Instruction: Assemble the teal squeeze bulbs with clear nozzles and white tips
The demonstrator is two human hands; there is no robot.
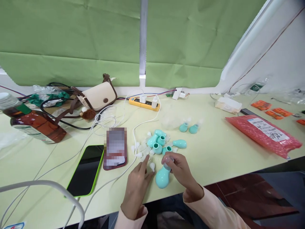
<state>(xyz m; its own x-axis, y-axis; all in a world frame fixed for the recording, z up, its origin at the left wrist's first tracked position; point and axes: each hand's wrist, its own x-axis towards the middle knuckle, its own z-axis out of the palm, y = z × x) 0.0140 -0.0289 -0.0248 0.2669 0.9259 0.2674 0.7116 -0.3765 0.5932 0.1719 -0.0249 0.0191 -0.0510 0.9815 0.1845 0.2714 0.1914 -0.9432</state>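
Note:
My right hand [179, 168] pinches the neck of a teal squeeze bulb [162, 177] just above the table. At the neck, a translucent piece shows partly between the fingers. My left hand [138, 183] reaches low over the table, index finger stretched out and apart from the thumb. Close to that thumb is a small white nozzle tip [152, 166]; whether they touch, I cannot tell. Beyond both hands lie several loose teal bulbs [157, 148], some with their open necks facing up. White and clear tips [139, 155] are scattered beside them. Two bulbs with clear tips [193, 128] stand farther back.
On the left are a green-cased phone [86, 170], a second phone [115, 149], a bottle [35, 122] and a cream bag [98, 95]. White cables run past a yellow power strip [144, 104]. A red bubble-wrap parcel [263, 135] lies right.

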